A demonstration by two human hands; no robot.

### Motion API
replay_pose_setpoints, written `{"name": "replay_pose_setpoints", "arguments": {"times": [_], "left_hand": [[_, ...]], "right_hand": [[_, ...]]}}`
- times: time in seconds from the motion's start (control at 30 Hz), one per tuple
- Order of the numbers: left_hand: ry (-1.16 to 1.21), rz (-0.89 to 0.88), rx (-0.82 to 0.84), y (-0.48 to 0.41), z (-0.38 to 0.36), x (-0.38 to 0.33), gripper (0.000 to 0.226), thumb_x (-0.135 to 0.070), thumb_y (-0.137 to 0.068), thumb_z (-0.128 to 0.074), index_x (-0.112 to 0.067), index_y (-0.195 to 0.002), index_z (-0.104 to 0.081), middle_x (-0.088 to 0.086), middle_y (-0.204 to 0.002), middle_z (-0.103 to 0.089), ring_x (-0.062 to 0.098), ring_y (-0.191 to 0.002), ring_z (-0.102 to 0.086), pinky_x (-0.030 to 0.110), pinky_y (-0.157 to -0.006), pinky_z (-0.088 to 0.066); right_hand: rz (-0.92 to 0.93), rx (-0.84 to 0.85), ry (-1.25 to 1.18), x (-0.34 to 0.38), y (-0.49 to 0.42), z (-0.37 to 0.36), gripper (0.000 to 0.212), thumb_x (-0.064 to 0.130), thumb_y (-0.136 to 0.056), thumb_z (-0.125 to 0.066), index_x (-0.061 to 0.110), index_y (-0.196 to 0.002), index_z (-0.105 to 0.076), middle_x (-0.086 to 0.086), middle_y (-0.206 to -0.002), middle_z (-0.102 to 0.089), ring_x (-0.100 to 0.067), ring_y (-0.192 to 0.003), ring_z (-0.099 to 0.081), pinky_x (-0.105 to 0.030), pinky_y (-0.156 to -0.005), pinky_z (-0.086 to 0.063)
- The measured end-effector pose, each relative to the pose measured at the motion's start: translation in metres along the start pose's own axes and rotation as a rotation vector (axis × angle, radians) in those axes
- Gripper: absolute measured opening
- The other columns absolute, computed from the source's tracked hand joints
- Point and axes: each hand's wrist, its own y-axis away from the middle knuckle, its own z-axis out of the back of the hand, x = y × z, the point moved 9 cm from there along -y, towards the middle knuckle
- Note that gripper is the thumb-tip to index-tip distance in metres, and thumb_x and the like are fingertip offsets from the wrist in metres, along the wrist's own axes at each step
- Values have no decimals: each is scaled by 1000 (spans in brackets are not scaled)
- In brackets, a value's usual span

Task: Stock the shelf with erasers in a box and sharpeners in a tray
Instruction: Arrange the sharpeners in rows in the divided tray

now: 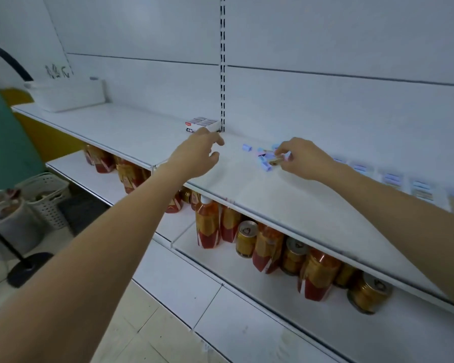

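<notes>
Presently, left hand (198, 150): centre of frame, fingers loosely curled, thumb spread, holding nothing; fingertips at the front corner of the eraser box (201, 123) (touching or just short, I cannot tell).
Right hand (303, 159): right of centre, thumb and forefinger pinching a tan piece (275, 161) among the loose pastel pieces (262, 155).
Eraser box: on the shelf (247, 197), against the slotted upright (222, 74), its open top showing packed rows.
Tray (66, 94): white, upper left on the same shelf, well apart from the pieces.
Done: the box looks filled and placed.
Left: the loose pieces, probably the sharpeners, lie outside the tray; moving them over seems the bulk of what remains.
Around: flat packets (392, 178) in a row at the right; bottles and cans (207, 224) below; a white basket (47, 197) lower left.
In the way: only the eraser box stands between pieces and tray.
</notes>
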Motion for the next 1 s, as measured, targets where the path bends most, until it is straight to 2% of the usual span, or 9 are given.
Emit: {"name": "replay_pose_setpoints", "arguments": {"times": [0.13, 0.23, 0.4, 0.5, 0.6, 0.67, 0.77, 0.83, 1.0], "left_hand": [[30, -12, 67, -30, -28, 14, 30, -14, -93, -47, -14, -123, -52, 9, -125, -46, 22, -103, -56, 36, -95, -42], [38, -38, 143, -54, -54, 20, 31, -13, -93, -47, -15, -122, -53, 10, -124, -46, 22, -103, -56, 35, -96, -41], [89, -97, 172, -102, -80, 26, 41, -8, -92, -44, -17, -131, -46, 7, -131, -41, 23, -106, -54, 36, -96, -41], [69, -200, 228, -126, -96, 22, 44, -10, -93, -44, -16, -136, -42, 5, -138, -40, 23, -111, -52, 29, -97, -38], [56, -326, 284, -144, -111, 19, 39, -17, -94, -47, -15, -133, -48, 4, -137, -45, 23, -114, -50, 24, -93, -33], [79, -374, 280, -154, -114, 21, 32, -26, -93, -50, -15, -122, -57, 4, -127, -54, 20, -107, -52, 24, -89, -34], [213, -396, 235, -164, -112, 27, 25, -34, -89, -56, -13, -101, -63, 3, -101, -62, 12, -82, -50, 19, -68, -31], [327, -399, 169, -165, -106, 36, 19, -27, -86, -61, -9, -93, -61, 2, -85, -60, 8, -67, -48, 16, -57, -30], [591, -357, 34, -166, -95, 55, 14, 1, -77, -62, -7, -87, -55, -2, -68, -53, -2, -61, -50, 5, -60, -35]], "right_hand": [[-20, 4, 34, -13, -28, -4, 26, 24, -88, -55, 13, -111, -59, -11, -112, -50, -28, -101, -52, -34, -79, -40], [-57, 9, 98, -24, -44, -14, 26, 23, -90, -52, 16, -114, -58, -10, -118, -49, -26, -107, -49, -33, -80, -38], [-87, -4, -51, -23, -76, -21, 33, 20, -89, -52, 14, -121, -55, -9, -123, -53, -23, -113, -48, -32, -89, -39], [-125, 28, -45, -17, -93, -32, 38, 34, -88, -54, 20, -124, -54, -3, -124, -56, -19, -116, -45, -30, -89, -38], [-213, 106, 70, -18, -109, -45, 44, 48, -83, -56, 20, -117, -59, 1, -112, -61, -18, -109, -48, -31, -84, -42], [-276, 129, 25, -19, -118, -50, 38, 44, -80, -62, 17, -107, -65, 0, -104, -66, -18, -97, -57, -31, -80, -47], [-305, 145, -29, -13, -127, -54, 32, 28, -80, -66, 15, -109, -65, -2, -107, -64, -16, -86, -59, -26, -71, -44], [-293, 88, -87, -7, -130, -51, 33, 20, -83, -62, 14, -115, -61, -1, -111, -61, -14, -78, -57, -22, -70, -41], [-242, -87, -149, 1, -132, -41, 37, 11, -83, -60, 13, -120, -57, -2, -100, -54, -15, -89, -50, -21, -73, -34]]}}
